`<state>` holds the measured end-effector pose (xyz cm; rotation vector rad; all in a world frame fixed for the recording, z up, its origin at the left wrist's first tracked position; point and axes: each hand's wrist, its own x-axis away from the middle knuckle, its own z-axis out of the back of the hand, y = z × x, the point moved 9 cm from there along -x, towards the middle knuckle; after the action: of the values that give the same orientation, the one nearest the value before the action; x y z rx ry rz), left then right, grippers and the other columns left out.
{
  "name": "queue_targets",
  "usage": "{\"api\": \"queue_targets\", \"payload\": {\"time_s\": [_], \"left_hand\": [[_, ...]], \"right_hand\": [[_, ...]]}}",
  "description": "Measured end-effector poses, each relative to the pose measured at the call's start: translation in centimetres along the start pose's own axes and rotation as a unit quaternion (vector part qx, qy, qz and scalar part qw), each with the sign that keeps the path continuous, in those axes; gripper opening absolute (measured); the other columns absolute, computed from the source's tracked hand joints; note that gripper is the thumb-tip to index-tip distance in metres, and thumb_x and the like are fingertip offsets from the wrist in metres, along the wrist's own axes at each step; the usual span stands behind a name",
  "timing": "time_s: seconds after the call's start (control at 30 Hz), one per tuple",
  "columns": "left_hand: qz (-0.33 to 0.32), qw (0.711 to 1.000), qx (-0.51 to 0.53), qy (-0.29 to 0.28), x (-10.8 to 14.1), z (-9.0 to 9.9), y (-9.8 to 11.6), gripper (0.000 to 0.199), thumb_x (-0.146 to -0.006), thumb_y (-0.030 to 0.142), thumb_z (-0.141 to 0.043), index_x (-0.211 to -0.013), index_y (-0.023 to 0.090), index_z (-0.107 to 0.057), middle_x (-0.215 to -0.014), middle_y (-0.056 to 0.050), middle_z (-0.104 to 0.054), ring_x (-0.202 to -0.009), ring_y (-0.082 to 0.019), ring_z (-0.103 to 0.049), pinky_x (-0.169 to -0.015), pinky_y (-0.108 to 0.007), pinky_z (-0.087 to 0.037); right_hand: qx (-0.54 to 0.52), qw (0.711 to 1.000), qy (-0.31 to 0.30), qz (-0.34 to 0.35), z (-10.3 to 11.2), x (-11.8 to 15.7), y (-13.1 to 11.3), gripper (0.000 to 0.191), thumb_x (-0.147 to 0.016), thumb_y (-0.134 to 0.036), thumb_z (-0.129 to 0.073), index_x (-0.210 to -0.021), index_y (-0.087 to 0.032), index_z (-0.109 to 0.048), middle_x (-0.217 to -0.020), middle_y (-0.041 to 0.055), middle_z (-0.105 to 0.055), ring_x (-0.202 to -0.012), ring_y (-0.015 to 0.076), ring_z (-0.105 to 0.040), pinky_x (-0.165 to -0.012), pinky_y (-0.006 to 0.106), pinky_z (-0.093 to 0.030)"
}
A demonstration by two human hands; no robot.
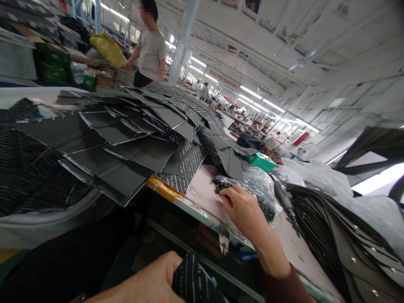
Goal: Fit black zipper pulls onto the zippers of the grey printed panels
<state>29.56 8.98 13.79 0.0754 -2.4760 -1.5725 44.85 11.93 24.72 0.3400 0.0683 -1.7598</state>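
Note:
My right hand (243, 210) reaches across the pale table top (202, 193), its fingertips at a heap of small black parts (224, 186). These spill from a clear plastic bag (255, 185). I cannot tell whether the fingers hold any of them. At the bottom of the view, my left hand (142, 282) grips a dark panel with white line print (195, 280), below the table's front edge. A large fanned stack of dark grey panels (126, 139) with matching printed sides overhangs the table to the left of my right hand.
A curved stack of dark strips with metal studs (341, 240) lies at the right, beside a grey cylindrical tool (285, 202). Behind stands a green box (260, 163). A co-worker (150, 52) stands beyond the panels, near a yellow bag (108, 49) and cardboard boxes (104, 77).

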Motion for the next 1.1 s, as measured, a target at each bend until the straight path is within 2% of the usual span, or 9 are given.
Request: {"api": "queue_targets", "payload": {"time_s": [0.1,0.23,0.33,0.43,0.6,0.77,0.97,1.1], "left_hand": [[0.033,0.998,0.004,-0.045,-0.5,-0.7,-0.5,0.014,-0.055,0.022,-0.077,-0.061,0.019,-0.065,-0.055,0.005,-0.053,-0.053,-0.012,-0.041,-0.051,-0.023,-0.032],[0.079,0.995,0.006,-0.060,-0.6,-0.4,-2.2,0.018,-0.056,0.018,-0.072,-0.054,0.016,-0.053,-0.055,0.005,-0.046,-0.052,-0.009,-0.033,-0.050,-0.023,-0.025],[0.088,0.994,0.006,-0.061,-0.5,-0.4,-2.8,0.020,-0.057,0.022,-0.075,-0.058,0.016,-0.056,-0.059,0.004,-0.050,-0.055,-0.010,-0.037,-0.053,-0.023,-0.029],[0.091,0.993,-0.003,-0.072,-0.4,-0.6,-3.2,0.022,-0.058,0.026,-0.077,-0.062,0.015,-0.058,-0.062,0.004,-0.053,-0.057,-0.011,-0.040,-0.056,-0.024,-0.031],[0.098,0.992,0.011,-0.074,-0.6,-0.5,-3.7,0.018,-0.058,0.023,-0.077,-0.062,0.014,-0.063,-0.065,0.002,-0.055,-0.062,-0.013,-0.043,-0.062,-0.026,-0.036],[0.102,0.992,0.018,-0.067,-0.7,-0.2,-3.8,0.011,-0.056,0.018,-0.074,-0.061,0.015,-0.065,-0.065,0.002,-0.058,-0.062,-0.014,-0.045,-0.066,-0.027,-0.040],[0.099,0.992,0.012,-0.076,-0.5,-0.3,-3.6,0.009,-0.059,0.016,-0.071,-0.064,0.014,-0.064,-0.066,0.002,-0.056,-0.062,-0.013,-0.044,-0.060,-0.025,-0.034],[0.098,0.992,0.011,-0.073,-0.6,-0.4,-3.4,0.009,-0.061,0.014,-0.070,-0.064,0.014,-0.062,-0.065,0.003,-0.053,-0.061,-0.012,-0.042,-0.059,-0.025,-0.032]], "right_hand": [[-0.110,0.992,0.055,-0.013,1.7,3.4,0.5,0.018,-0.094,-0.015,-0.057,-0.093,-0.020,-0.074,-0.089,0.0040,-0.071,-0.082,0.0159,-0.069,-0.074,0.025,-0.052],[-0.343,0.931,0.124,-0.025,3.6,8.4,0.5,0.015,-0.092,-0.015,-0.063,-0.090,-0.025,-0.075,-0.089,0.0007,-0.072,-0.080,0.0134,-0.068,-0.069,0.021,-0.054],[-0.392,0.910,0.130,-0.027,3.6,11.2,-0.4,0.021,-0.090,-0.011,-0.065,-0.095,-0.028,-0.076,-0.092,0.0005,-0.072,-0.080,0.0134,-0.069,-0.066,0.019,-0.055],[-0.395,0.908,0.138,-0.003,3.1,12.9,-1.7,0.030,-0.087,-0.005,-0.065,-0.103,-0.029,-0.075,-0.095,0.0010,-0.075,-0.087,0.0154,-0.071,-0.073,0.021,-0.058],[-0.395,0.901,0.178,-0.035,1.2,13.6,-2.1,0.034,-0.086,-0.005,-0.067,-0.112,-0.028,-0.069,-0.095,-0.0003,-0.076,-0.086,0.0157,-0.073,-0.076,0.023,-0.059],[-0.340,0.922,0.179,-0.040,0.5,13.2,-2.5,0.031,-0.088,-0.009,-0.067,-0.114,-0.026,-0.067,-0.096,-0.0001,-0.076,-0.084,0.0150,-0.073,-0.077,0.023,-0.058],[-0.311,0.934,0.172,-0.034,1.0,12.9,-2.9,0.026,-0.090,-0.009,-0.066,-0.111,-0.024,-0.067,-0.096,0.0008,-0.076,-0.086,0.0144,-0.072,-0.079,0.022,-0.056],[-0.331,0.925,0.170,-0.069,0.4,12.2,-2.3,0.023,-0.088,-0.012,-0.068,-0.107,-0.025,-0.071,-0.093,-0.0002,-0.077,-0.084,0.0146,-0.072,-0.077,0.022,-0.056]]}}
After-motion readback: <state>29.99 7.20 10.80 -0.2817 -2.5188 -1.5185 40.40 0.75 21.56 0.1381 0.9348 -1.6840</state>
